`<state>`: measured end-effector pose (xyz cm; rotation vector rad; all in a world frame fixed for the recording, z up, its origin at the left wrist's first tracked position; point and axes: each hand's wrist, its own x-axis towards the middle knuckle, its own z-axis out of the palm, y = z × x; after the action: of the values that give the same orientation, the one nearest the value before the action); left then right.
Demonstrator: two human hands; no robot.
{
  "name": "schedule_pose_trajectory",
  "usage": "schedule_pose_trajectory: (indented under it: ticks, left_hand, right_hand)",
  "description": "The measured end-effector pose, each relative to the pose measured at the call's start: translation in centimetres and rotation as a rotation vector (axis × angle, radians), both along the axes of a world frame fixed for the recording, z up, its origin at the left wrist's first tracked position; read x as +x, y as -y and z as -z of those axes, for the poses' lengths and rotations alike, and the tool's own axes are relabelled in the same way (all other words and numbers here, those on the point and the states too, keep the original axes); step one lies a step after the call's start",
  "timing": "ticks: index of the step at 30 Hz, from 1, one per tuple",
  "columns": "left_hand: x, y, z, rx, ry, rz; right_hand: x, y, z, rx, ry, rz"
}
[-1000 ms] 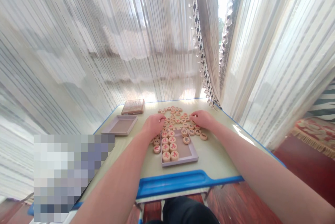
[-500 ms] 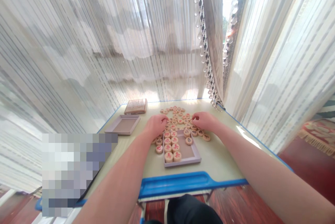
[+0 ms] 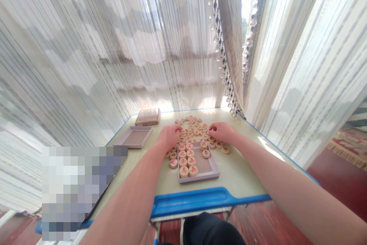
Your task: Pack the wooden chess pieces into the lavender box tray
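Note:
Round wooden Chinese chess pieces (image 3: 196,132) lie scattered over the table, some marked in red and some in black. A shallow pale box tray (image 3: 204,178) sits nearest me, with red-marked pieces (image 3: 190,161) in two columns along its left side. Two black-marked pieces (image 3: 206,154) rest at its right side. My left hand (image 3: 169,136) is closed, fingers curled at the left edge of the scatter. Across from it, my right hand (image 3: 222,132) is also closed, its fingertips down among the pieces at the right. What either set of fingertips holds, if anything, is hidden.
A second shallow box part (image 3: 134,146) stands to the left, with a closed flat box (image 3: 148,117) behind it. The table (image 3: 243,176) has a blue edge with a raised blue trough (image 3: 192,201) at the front. Sheer striped curtains (image 3: 172,46) hang behind.
Both hands stay almost in place among the pieces, the fingers shifting only slightly. The pieces inside the tray look the same. The whole view has moved a little.

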<state>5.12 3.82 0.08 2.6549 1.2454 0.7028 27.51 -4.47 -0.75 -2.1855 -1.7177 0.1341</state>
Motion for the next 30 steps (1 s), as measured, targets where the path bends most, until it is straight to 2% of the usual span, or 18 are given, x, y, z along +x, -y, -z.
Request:
schedule_pose_trajectory:
  ticks: [9,20,30]
  left_hand:
    - [-0.07,-0.17,0.1,-0.016,0.078,-0.038]
    - [-0.16,-0.13,0.14,-0.047,0.059,-0.059]
    - [0.04,0.12,-0.01,-0.046,0.037,0.039]
  right_hand:
    - [0.29,-0.17,0.42,0.03,0.01,0.0]
    - [0.32,-0.13,0.38,0.032,0.012,-0.013]
    - [0.27,-0.12,0.37,0.028,0.021,-0.007]
